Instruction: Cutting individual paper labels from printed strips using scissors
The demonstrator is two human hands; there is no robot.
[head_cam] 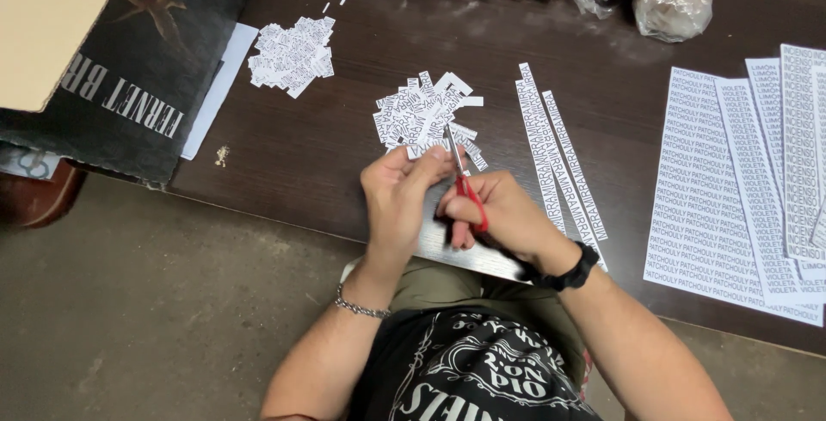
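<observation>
While the right hand (503,215) grips red-handled scissors (463,182) near the desk's front edge, blades pointing away toward the far edge, the left hand (397,193) pinches a printed paper strip (428,149) just left of them.

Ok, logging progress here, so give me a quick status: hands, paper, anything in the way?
Right hand shut on red-handled scissors. Left hand pinching a paper strip at the blades. Cut labels piled just beyond; long strips to the right. Nothing in the way.
</observation>
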